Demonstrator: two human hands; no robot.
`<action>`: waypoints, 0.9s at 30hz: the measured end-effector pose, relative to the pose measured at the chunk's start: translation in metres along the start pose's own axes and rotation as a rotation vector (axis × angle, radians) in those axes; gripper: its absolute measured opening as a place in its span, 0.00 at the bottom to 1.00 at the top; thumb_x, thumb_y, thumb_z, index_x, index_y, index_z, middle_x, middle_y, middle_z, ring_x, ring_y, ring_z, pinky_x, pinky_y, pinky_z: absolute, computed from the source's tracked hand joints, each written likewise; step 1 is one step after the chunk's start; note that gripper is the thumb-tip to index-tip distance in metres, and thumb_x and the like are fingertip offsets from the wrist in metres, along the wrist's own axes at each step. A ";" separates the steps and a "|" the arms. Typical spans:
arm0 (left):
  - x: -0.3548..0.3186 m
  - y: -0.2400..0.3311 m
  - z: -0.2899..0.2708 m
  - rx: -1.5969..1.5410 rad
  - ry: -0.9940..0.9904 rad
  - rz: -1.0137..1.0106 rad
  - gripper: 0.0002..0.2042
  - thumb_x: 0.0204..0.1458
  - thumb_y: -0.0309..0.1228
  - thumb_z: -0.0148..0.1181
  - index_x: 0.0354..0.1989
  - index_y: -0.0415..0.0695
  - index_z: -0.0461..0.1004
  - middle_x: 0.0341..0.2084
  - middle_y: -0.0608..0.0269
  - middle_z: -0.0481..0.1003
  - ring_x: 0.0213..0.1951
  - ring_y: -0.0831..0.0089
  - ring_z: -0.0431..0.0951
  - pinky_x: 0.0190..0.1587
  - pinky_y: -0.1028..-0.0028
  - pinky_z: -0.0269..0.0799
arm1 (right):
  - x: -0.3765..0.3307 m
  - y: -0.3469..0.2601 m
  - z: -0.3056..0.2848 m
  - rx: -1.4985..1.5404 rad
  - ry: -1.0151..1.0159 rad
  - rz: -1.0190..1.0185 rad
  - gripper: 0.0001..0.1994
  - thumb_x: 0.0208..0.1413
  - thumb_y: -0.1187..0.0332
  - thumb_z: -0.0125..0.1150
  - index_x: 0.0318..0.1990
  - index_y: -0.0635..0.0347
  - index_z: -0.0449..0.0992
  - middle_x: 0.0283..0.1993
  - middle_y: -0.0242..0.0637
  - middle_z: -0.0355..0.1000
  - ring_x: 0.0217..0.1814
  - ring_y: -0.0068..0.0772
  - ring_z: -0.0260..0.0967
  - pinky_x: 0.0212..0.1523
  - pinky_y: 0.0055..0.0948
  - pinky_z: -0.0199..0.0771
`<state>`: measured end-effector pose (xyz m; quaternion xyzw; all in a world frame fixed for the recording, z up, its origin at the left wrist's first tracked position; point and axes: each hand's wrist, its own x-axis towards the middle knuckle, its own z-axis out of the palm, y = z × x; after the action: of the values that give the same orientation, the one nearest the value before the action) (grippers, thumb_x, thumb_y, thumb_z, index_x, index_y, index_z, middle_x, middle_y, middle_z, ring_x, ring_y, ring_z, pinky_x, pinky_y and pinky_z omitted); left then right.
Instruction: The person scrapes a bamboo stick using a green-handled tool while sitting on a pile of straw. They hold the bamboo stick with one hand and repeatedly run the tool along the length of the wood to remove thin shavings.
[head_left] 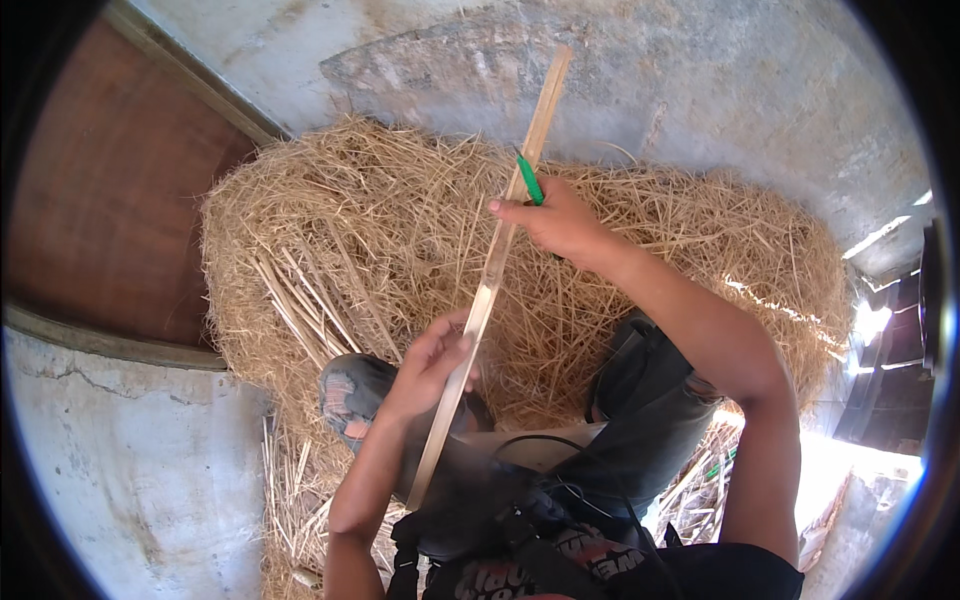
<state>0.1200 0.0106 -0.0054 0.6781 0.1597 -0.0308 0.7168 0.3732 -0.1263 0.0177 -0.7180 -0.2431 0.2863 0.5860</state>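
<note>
A long, narrow strip of pale wood or split bamboo [484, 298] slants across my lap, its far end up in front of the wall and its near end close to my body. My left hand [432, 362] is closed round its lower part, fingers slightly blurred. Farther up, my right hand [562, 222] has its thumb lying across the strip. Tucked in that same hand is a slim green tool [530, 180] with a thin dark tip pointing up and away, alongside the strip. Whether it is a knife or a pen I cannot make out.
A large heap of dry straw [400, 220] lies before me against a stained wall [720, 90]. Several thin sticks [305, 300] rest on its left side. A brown panel [120, 190] in a wooden frame stands at left. A black cable [550, 437] crosses my lap.
</note>
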 end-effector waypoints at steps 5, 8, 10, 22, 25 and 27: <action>0.028 -0.003 0.004 0.364 0.081 0.288 0.27 0.68 0.30 0.56 0.74 0.41 0.59 0.29 0.64 0.78 0.33 0.79 0.79 0.33 0.75 0.79 | -0.007 -0.005 0.002 0.013 0.020 -0.025 0.21 0.58 0.55 0.71 0.40 0.69 0.76 0.30 0.38 0.73 0.31 0.30 0.73 0.32 0.35 0.72; 0.032 -0.009 0.012 0.299 0.095 0.309 0.27 0.68 0.29 0.56 0.74 0.41 0.60 0.30 0.64 0.79 0.34 0.79 0.80 0.34 0.76 0.79 | -0.004 0.000 0.004 0.038 0.028 -0.029 0.21 0.58 0.56 0.71 0.40 0.70 0.75 0.29 0.36 0.72 0.27 0.27 0.70 0.28 0.33 0.69; 0.030 -0.010 0.014 0.273 0.107 0.316 0.26 0.67 0.29 0.57 0.73 0.41 0.61 0.30 0.65 0.79 0.34 0.79 0.81 0.33 0.76 0.80 | -0.003 -0.001 0.002 0.069 -0.029 -0.008 0.21 0.57 0.56 0.72 0.39 0.69 0.75 0.28 0.35 0.72 0.24 0.24 0.68 0.25 0.31 0.67; 0.018 -0.023 0.001 0.364 0.205 0.403 0.21 0.61 0.24 0.64 0.63 0.37 0.70 0.29 0.65 0.80 0.30 0.81 0.79 0.34 0.79 0.76 | 0.007 -0.002 0.015 0.096 0.010 0.117 0.21 0.55 0.56 0.74 0.39 0.68 0.77 0.31 0.38 0.72 0.30 0.27 0.70 0.29 0.30 0.68; 0.011 -0.019 0.000 0.405 0.199 0.408 0.23 0.59 0.23 0.67 0.62 0.36 0.70 0.28 0.66 0.79 0.30 0.82 0.78 0.34 0.79 0.75 | 0.008 -0.009 0.016 0.090 0.056 0.087 0.22 0.55 0.55 0.73 0.41 0.69 0.77 0.34 0.40 0.74 0.34 0.29 0.72 0.32 0.31 0.70; 0.007 -0.018 0.002 0.391 0.187 0.443 0.25 0.57 0.22 0.68 0.63 0.36 0.69 0.28 0.67 0.79 0.29 0.83 0.77 0.34 0.79 0.74 | 0.014 -0.009 0.013 0.056 0.096 0.086 0.22 0.56 0.55 0.72 0.43 0.69 0.78 0.36 0.40 0.75 0.35 0.30 0.72 0.34 0.32 0.71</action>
<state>0.1221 0.0086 -0.0242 0.8212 0.0643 0.1585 0.5444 0.3737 -0.1059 0.0233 -0.7240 -0.1755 0.2831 0.6040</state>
